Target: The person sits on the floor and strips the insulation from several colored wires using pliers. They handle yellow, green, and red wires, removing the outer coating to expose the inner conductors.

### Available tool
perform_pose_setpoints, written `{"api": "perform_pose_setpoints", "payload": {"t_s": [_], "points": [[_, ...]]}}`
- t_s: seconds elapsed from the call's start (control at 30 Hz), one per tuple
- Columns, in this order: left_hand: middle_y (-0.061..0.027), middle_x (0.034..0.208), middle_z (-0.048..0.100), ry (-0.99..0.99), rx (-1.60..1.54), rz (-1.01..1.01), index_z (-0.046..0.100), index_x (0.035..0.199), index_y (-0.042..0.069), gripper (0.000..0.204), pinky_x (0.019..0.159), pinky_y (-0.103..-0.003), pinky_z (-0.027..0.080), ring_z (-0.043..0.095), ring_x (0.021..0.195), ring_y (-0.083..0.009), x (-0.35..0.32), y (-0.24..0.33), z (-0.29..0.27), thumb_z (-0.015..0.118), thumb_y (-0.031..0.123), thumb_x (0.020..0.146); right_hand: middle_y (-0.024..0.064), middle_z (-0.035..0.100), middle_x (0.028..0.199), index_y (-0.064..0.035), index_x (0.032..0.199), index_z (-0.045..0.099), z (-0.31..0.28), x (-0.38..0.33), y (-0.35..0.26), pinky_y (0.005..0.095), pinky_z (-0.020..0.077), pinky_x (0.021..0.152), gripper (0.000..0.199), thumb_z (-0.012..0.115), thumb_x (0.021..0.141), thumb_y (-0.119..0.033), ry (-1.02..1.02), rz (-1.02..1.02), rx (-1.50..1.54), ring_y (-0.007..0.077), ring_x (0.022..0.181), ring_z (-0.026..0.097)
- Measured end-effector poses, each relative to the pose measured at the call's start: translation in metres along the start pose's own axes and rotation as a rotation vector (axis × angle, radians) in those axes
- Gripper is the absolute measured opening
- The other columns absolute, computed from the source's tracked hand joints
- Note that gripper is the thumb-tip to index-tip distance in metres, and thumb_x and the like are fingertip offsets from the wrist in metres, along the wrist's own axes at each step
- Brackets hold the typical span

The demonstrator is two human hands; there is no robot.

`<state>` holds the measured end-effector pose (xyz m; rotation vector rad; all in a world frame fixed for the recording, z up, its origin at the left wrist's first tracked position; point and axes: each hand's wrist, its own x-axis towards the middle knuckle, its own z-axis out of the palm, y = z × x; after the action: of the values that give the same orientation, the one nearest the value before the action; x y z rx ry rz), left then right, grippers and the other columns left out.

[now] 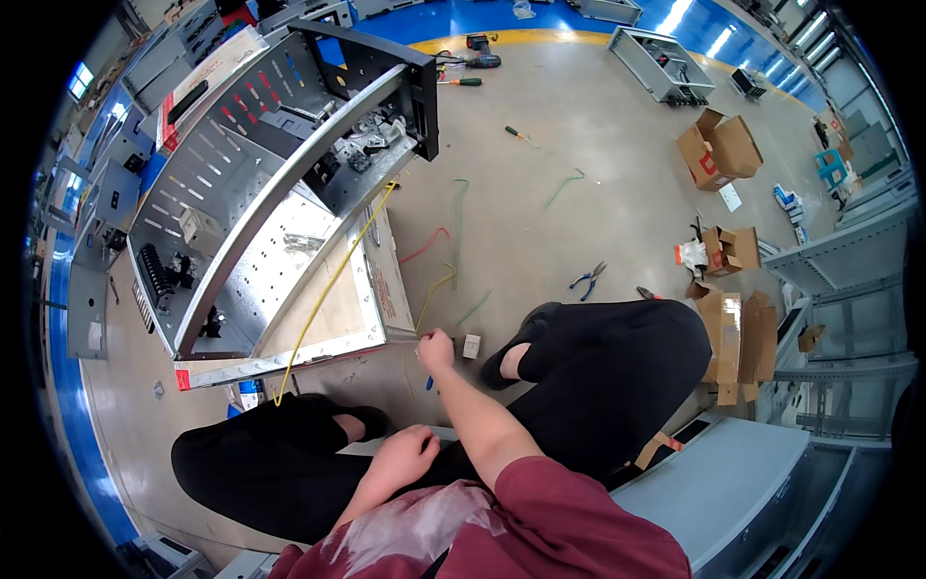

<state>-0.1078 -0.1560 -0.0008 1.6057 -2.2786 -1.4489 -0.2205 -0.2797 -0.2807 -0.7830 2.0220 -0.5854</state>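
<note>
My right hand [436, 351] reaches forward, its fingers pinched together beside the front corner of a wooden crate [388, 280]. Whatever it pinches is too small to name. A small white box [472, 345] stands on the floor just right of it. My left hand [402, 455] rests near my lap with fingers curled; what it holds, if anything, is hidden. On the crate lies an open metal cabinet [280, 217] with electrical parts fixed inside. One long yellow wire [335, 282] runs across the cabinet's near side and hangs over the crate's edge.
Pliers [588, 281], a screwdriver [518, 135], a cordless drill [482, 61] and several cut wires lie on the floor. Cardboard boxes [720, 150] stand at the right, beside metal frames. Another metal enclosure [662, 66] sits at the far right. My bent legs flank my hands.
</note>
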Motion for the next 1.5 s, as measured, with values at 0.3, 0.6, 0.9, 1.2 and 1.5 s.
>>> {"api": "perform_pose_setpoints", "payload": {"t_s": [0.3, 0.6, 0.9, 1.2, 1.5], "points": [[-0.0228, 0.091, 0.067, -0.049, -0.086, -0.065, 0.064, 0.092, 0.0, 0.028, 0.077, -0.051, 0.051, 0.065, 0.089, -0.0432, 0.031, -0.008, 0.011, 0.058, 0.027, 0.098, 0.021, 0.075, 0.09, 0.0008, 0.097, 0.072, -0.003, 0.128, -0.002, 0.0435, 0.0582, 0.073, 0.026, 0.06, 0.089, -0.021, -0.108, 0.329, 0.719, 0.0328, 0.084, 0.074], [-0.0203, 0.078, 0.066, 0.047, -0.264, -0.191, 0.063, 0.093, -0.001, 0.031, 0.066, -0.043, 0.05, 0.065, 0.071, -0.0337, 0.033, -0.019, 0.019, 0.059, 0.028, 0.1, 0.0242, 0.073, 0.114, 0.0006, 0.105, 0.075, -0.001, 0.099, -0.05, 0.0476, 0.0585, 0.089, 0.043, 0.08, 0.084, -0.036, -0.1, -0.015, -0.305, 0.0404, 0.108, 0.07], [-0.0182, 0.081, 0.069, 0.045, -0.295, -0.261, 0.064, 0.097, 0.0, 0.027, 0.069, -0.043, 0.051, 0.067, 0.075, -0.0342, 0.036, -0.011, 0.015, 0.06, 0.027, 0.099, 0.0205, 0.076, 0.102, -0.0011, 0.1, 0.074, -0.051, 0.114, -0.057, 0.0497, 0.0578, 0.085, 0.032, 0.07, 0.087, -0.03, 0.065, -0.066, -0.287, 0.0402, 0.098, 0.072], [-0.0183, 0.089, 0.071, -0.001, -0.35, -0.198, 0.067, 0.102, 0.002, 0.027, 0.074, -0.043, 0.053, 0.069, 0.084, -0.0357, 0.045, -0.001, 0.024, 0.058, 0.028, 0.1, 0.0123, 0.074, 0.088, -0.0006, 0.109, 0.064, -0.076, 0.183, -0.077, 0.0341, 0.0592, 0.062, 0.02, 0.055, 0.104, -0.017, -0.21, -0.157, 0.554, 0.0215, 0.071, 0.073], [-0.0191, 0.091, 0.072, -0.004, -0.303, -0.232, 0.067, 0.105, 0.003, 0.028, 0.077, -0.045, 0.053, 0.07, 0.087, -0.0379, 0.053, 0.008, 0.023, 0.059, 0.029, 0.1, 0.0106, 0.072, 0.093, -0.0017, 0.114, 0.065, -0.081, 0.192, -0.078, 0.0358, 0.0608, 0.065, 0.021, 0.059, 0.104, -0.019, -0.407, -0.073, 0.744, 0.0236, 0.074, 0.072]]}}
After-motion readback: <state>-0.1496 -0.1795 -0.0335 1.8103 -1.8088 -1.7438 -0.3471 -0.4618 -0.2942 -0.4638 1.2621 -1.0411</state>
